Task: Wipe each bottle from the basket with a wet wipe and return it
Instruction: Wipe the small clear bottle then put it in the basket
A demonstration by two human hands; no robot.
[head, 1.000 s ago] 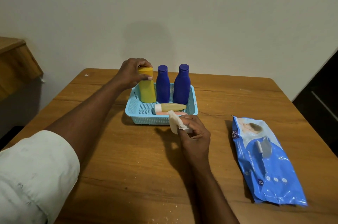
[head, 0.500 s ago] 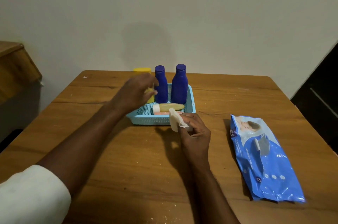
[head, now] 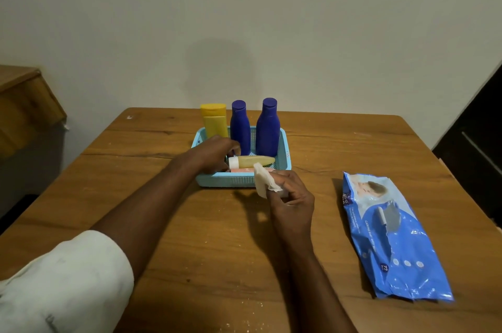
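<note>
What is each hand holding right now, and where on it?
The right hand pinches the wet wipe by its lower edge. The left hand reaches the lying bottle at its white cap end; a grip cannot be told.

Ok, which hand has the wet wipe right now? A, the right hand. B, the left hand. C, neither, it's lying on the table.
A: the right hand pinches the white wet wipe just in front of the basket, while the left hand reaches into the basket among the bottles.
</note>
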